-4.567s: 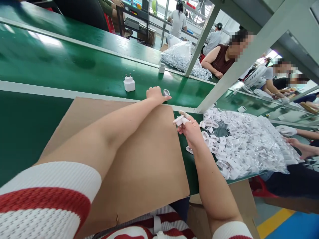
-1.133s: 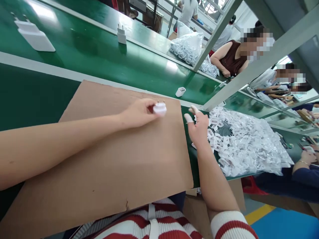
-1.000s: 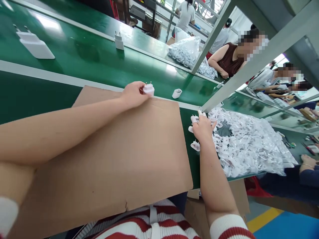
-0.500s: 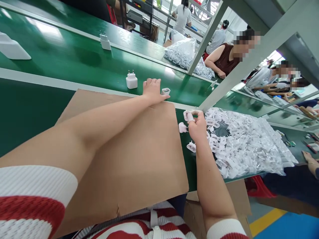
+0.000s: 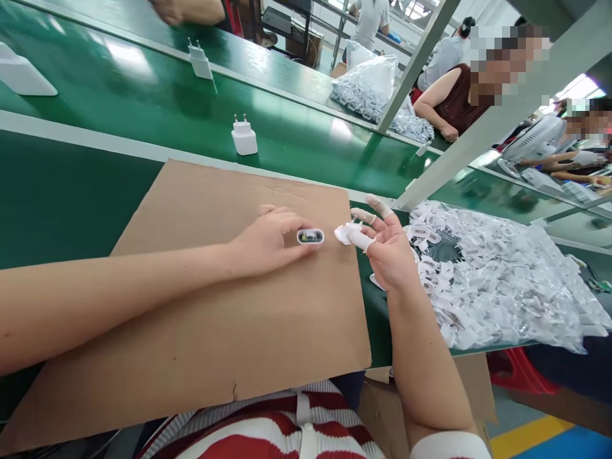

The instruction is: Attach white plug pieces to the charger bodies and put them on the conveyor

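Past the right edge of the cardboard (image 5: 215,319) lies a bag (image 5: 581,312) of white bits (image 5: 492,268), and by that edge the left hand (image 5: 268,239) pinches a case (image 5: 310,243), maybe with electric parts (image 5: 310,236) inside, and the right hand (image 5: 391,252) a smaller cap (image 5: 341,234).

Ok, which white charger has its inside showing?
The charger in the left hand: one end open; the two fully visible chargers on the green surface have pronged tops.

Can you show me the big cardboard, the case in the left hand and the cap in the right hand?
Cardboard (image 5: 239,319): head view, its flat top.
Case (image 5: 310,243): head view, rim of its open end.
Cap (image 5: 342,234): head view, its white uncovered end.
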A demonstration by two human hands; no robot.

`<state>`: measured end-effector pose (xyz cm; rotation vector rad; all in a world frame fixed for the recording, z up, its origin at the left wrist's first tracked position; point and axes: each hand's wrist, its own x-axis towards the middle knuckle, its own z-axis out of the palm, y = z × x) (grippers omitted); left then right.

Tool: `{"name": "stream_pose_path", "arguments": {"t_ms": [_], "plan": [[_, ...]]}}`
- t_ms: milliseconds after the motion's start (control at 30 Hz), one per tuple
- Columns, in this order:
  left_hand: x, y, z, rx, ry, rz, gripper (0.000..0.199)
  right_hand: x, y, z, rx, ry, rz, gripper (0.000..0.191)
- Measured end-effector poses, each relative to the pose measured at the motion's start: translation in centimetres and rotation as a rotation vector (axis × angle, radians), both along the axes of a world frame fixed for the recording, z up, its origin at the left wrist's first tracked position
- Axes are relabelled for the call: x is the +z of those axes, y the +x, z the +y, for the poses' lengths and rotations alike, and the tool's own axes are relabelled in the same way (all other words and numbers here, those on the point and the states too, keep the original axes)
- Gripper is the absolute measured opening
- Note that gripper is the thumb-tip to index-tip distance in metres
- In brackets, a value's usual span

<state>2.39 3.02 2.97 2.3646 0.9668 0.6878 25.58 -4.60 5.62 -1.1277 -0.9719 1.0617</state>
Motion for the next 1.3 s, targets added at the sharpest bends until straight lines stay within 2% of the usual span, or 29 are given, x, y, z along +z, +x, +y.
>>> {"name": "stream_pose_path", "arguments": {"t_ms": [33, 100, 133, 200, 300, 400, 500, 567, 667, 733, 800, 867, 967, 1033, 1233, 1300], "plan": [[-0.2, -0.7, -1.4, -0.025, -0.021, -0.003, 0.035, 0.0, -0.3, -0.2, 0.036, -0.017, -0.032, 0.059], [-0.7, -1.4, -3.2, -0.047, -0.078, -0.022, 0.036, 0.0, -0.9, -0.8, 0.114, -0.033, -0.147, 0.037], [-0.9, -1.5, -3.7, -0.050, -0.108, -0.039, 0.039, 0.1, -1.2, -1.1, 0.125, -0.022, -0.231, 0.026], [-1.3, -1.5, -3.9, -0.069, -0.154, -0.074, 0.042, 0.2, -1.7, -1.6, 0.095, 0.012, -0.386, 0.018], [-1.7, -1.5, -3.5, -0.109, -0.179, -0.120, 0.035, 0.3, -2.1, -2.1, 0.075, 0.016, -0.424, 0.019], [-2.0, -1.7, -3.2, -0.122, -0.168, -0.144, 0.031, 0.3, -2.7, -2.2, 0.148, -0.006, -0.336, 0.017], [-2.1, -1.7, -3.2, -0.127, -0.155, -0.153, 0.031, 0.0, -3.4, -2.0, 0.206, 0.022, -0.358, 0.022], [-2.1, -1.7, -3.3, -0.136, -0.160, -0.160, 0.029, -0.3, -3.8, -1.9, 0.156, 0.101, -0.486, 0.023], [-2.0, -1.7, -3.3, -0.140, -0.179, -0.155, 0.027, -0.6, -3.9, -2.0, -0.010, 0.214, -0.707, 0.014], [-2.0, -1.6, -3.2, -0.137, -0.183, -0.143, 0.028, -0.4, -3.6, -2.3, -0.030, 0.244, -0.783, 0.030], [-2.0, -1.6, -3.1, -0.136, -0.178, -0.135, 0.028, -0.1, -3.3, -2.7, 0.023, 0.275, -0.848, 0.047], [-2.1, -1.6, -3.1, -0.132, -0.173, -0.137, 0.028, 0.3, -3.3, -3.1, 0.104, 0.319, -0.953, 0.054], [-2.1, -1.6, -3.1, -0.136, -0.177, -0.149, 0.026, 0.6, -3.7, -3.2, 0.194, 0.408, -1.161, 0.043], [-2.1, -1.6, -3.1, -0.142, -0.182, -0.156, 0.025, 0.5, -4.1, -3.0, 0.208, 0.439, -1.229, 0.033], [-2.0, -1.6, -3.1, -0.141, -0.178, -0.128, 0.022, -0.4, -4.7, -2.3, 0.004, 0.531, -1.129, 0.025], [-2.1, -1.6, -3.1, -0.139, -0.179, -0.124, 0.021, -0.5, -4.8, -2.3, 0.003, 0.543, -1.145, 0.026]]}}
